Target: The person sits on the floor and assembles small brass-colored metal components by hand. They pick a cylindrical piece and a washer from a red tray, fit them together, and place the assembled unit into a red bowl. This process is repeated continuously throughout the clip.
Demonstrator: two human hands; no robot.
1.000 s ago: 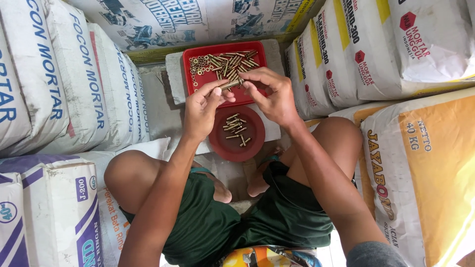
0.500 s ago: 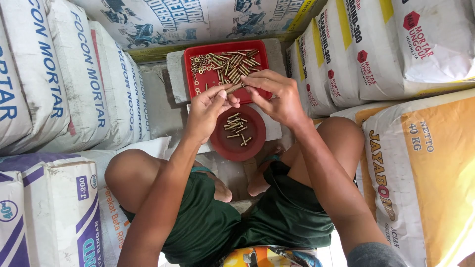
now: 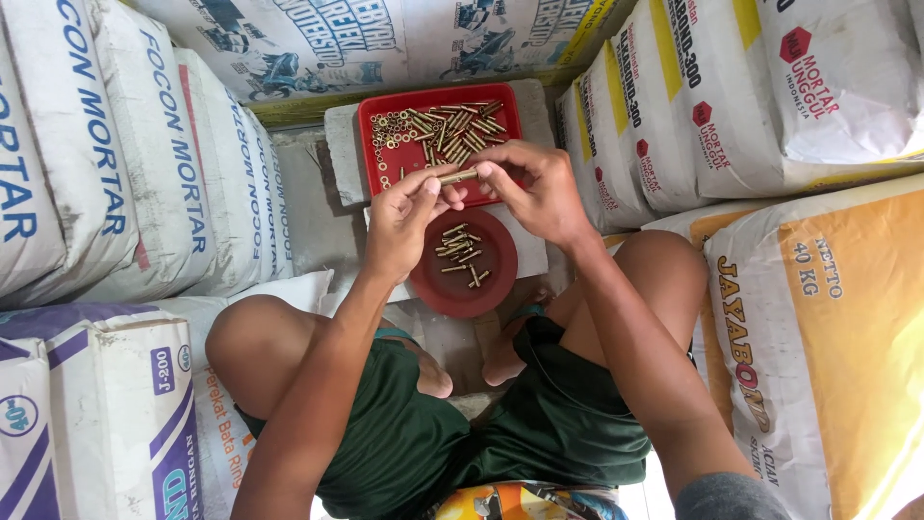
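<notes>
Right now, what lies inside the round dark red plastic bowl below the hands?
The round dark red plastic bowl holds a small loose pile of brass-coloured metal pieces. The left hand covers its upper left rim, so anything there is hidden.

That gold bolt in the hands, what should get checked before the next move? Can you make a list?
1. Gold bolt pinched at both ends by left hand and right hand: ok.
2. Round dish right below the hands: ok.
3. Red tray flat on its block: ok.
4. Nut fully on the bolt: cannot tell.
5. Loose pieces staying inside tray and dish: ok.
</notes>
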